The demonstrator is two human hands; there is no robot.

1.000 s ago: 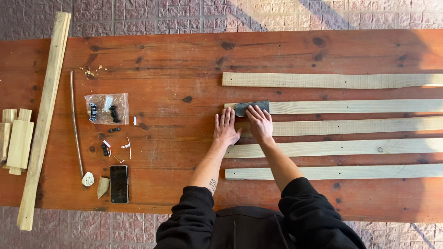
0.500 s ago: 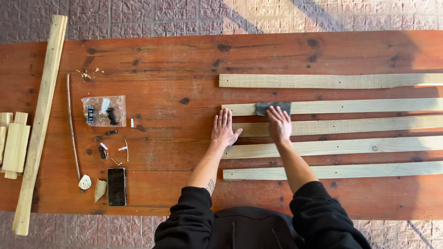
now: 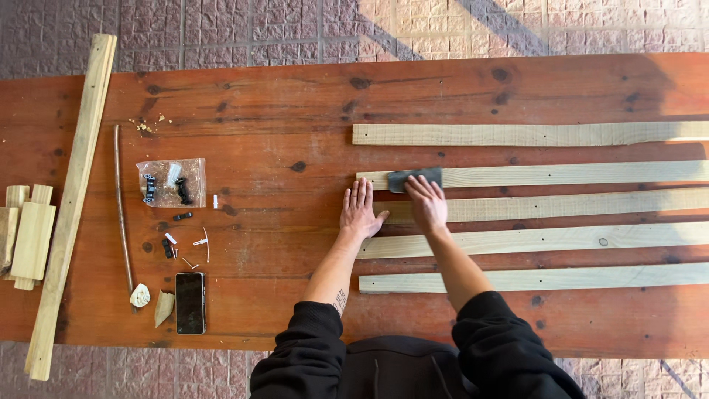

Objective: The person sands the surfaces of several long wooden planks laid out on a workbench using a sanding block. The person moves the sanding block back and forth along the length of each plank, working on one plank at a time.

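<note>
While seen from the head camera: right hand [image 3: 427,205] flat, fingers together, pressing a dark sanding pad [image 3: 413,178] onto the left end of the second slat [image 3: 561,174]. Left hand [image 3: 360,212] flat on the table [image 3: 295,111], fingers slightly spread, holding nothing, thumb touching the third slat's [image 3: 591,203] end. Five pale slats lying side by side at right. At left, well apart: a clear bag [image 3: 172,182] of small dark parts, a phone [image 3: 190,302], a thin stick [image 3: 121,210], a long plank [image 3: 70,203], short wood blocks [image 3: 26,236].
</note>
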